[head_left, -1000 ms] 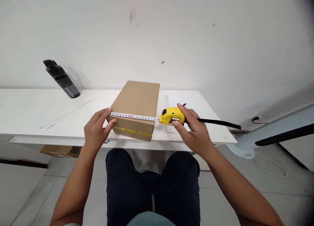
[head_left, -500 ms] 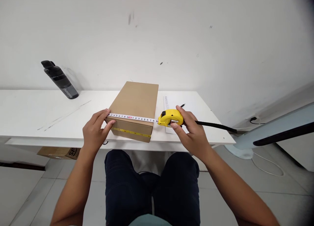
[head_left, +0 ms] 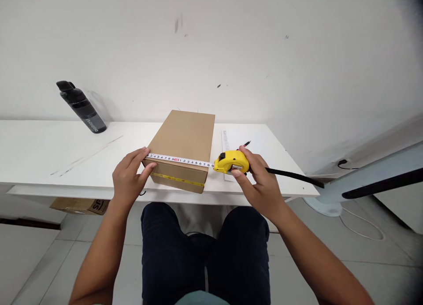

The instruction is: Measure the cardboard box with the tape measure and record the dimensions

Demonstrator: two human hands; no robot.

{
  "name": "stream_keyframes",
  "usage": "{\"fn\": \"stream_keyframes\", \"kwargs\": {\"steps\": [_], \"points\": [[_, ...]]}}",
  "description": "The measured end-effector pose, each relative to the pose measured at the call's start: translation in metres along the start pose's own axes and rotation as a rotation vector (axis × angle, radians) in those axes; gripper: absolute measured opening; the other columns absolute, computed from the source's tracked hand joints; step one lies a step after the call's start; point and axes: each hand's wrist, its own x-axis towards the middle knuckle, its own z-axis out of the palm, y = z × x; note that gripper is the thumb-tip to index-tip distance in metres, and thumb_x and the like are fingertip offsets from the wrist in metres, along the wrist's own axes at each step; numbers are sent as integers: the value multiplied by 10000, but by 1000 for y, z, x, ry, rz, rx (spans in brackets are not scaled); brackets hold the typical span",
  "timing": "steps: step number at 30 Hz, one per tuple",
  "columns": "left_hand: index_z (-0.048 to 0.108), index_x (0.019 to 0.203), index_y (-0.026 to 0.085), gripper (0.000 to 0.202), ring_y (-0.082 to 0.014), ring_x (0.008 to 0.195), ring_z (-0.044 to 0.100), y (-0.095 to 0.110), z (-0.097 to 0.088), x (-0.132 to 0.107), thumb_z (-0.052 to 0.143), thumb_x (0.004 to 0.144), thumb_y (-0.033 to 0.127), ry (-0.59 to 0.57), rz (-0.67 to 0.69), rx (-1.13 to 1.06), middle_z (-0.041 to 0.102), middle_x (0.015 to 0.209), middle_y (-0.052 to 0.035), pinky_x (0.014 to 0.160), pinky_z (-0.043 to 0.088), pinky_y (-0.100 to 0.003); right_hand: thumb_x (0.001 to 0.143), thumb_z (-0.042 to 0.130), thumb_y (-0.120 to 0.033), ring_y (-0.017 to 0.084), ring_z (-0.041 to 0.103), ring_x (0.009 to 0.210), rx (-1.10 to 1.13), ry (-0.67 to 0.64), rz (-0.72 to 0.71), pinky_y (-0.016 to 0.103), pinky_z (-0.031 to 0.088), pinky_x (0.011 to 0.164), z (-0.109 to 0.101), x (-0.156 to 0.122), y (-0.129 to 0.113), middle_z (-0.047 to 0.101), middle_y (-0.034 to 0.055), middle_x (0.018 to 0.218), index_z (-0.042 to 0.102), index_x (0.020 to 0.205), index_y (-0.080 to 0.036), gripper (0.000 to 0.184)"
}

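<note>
Yellow tape measure (head_left: 236, 157) sits in the right hand (head_left: 261, 182).

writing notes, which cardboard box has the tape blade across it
The plain box on the white table, touched by the left hand; the lettered box, showing below the table edge, has no blade visible.
</note>
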Motion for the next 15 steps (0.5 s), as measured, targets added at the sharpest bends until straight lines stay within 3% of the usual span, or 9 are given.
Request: {"fn": "stream_keyframes", "kwargs": {"steps": [5,8,12,15], "points": [[623,1310,224,421,-222,1119,683,0,1,3,703,898,266,15,19,-3,705,1247,-99,971,549,-351,993,567,-318,258,656,1010,-2,0,-1,409,583,830,1,-1,0,654,125,1141,428,1514,-252,543],[676,1198,248,339,-240,1076,688,-8,-5,11,742,866,258,19,54,29,749,1147,-64,945,540,-393,993,566,-323,270,656,1034,9,2,-13,420,582,849,1,0,-3,655,131,1158,430,1515,-257,544],[713,1042,283,246,-275,1077,681,-6,-33,21,758,827,170,89,140,81,775,994,-25,941,518,-451,989,573,-345,282,653,1060,52,14,33,432,580,872,-5,-6,-14,663,129,1171,445,1511,-266,543],[710,1073,285,347,-262,1054,689,26,-61,16,777,785,102,102,217,46,777,990,-21,948,515,-444,973,609,-325,255,668,1029,185,23,113,377,590,848,-16,-23,-26,675,104,1170,489,1483,-293,524]]}}
